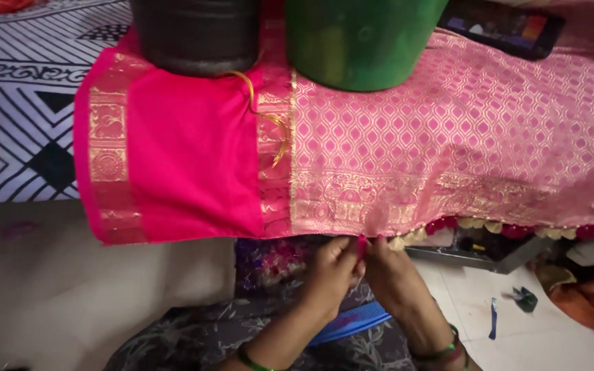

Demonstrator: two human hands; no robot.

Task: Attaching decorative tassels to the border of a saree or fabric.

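Pale floor tiles point(551, 343) under us, a black-and-white patterned sheet point(15, 124) beyond, on the left. Nearest: our lap in dark floral cloth point(194, 336), with a blue strip point(348, 323) lying across it.

Both hands meet at the near hem of the pink sari point(448, 130). Our left hand point(335, 271) is closed, pinching the hem edge; our right hand point(390, 271) is closed too, touching it on the other side. We cannot tell whether a needle sits between the fingers.

The hem runs left to right, straight ahead of and just above the hands. Red and cream tassels point(489, 227) hang along it to the right of the right hand only, so that hand is nearer to them.

Farther: plain magenta panel point(194, 158) with gold border, loose gold thread point(269, 117). On the cloth's far edge stand a black bucket point(197, 34) and a green bucket point(359, 41), side by side. A dark phone point(503, 27) lies far right.
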